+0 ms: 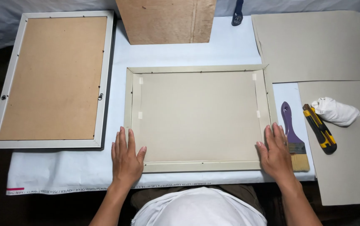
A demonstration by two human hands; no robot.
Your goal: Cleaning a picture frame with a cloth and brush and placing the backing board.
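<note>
Two hands flat on a beige picture frame, face-down at centre of the counter on white paper. Left hand w/ fingers spread over bottom-left corner, grip released, palm pressing, nothing grasped. Right hand likewise on bottom-right corner, grip released, fingers reaching up the right rail. Backing board inside frame taped at 4 spots near the sides. Purple-handled brush just beside right hand, bristles toward the near edge. Yellow-black utility knife further right on grey card sheet, white cloth bundle touching its top end. Second frame, silver, brown back, lying at left, apart from the beige one. Brown board at top centre.
</note>
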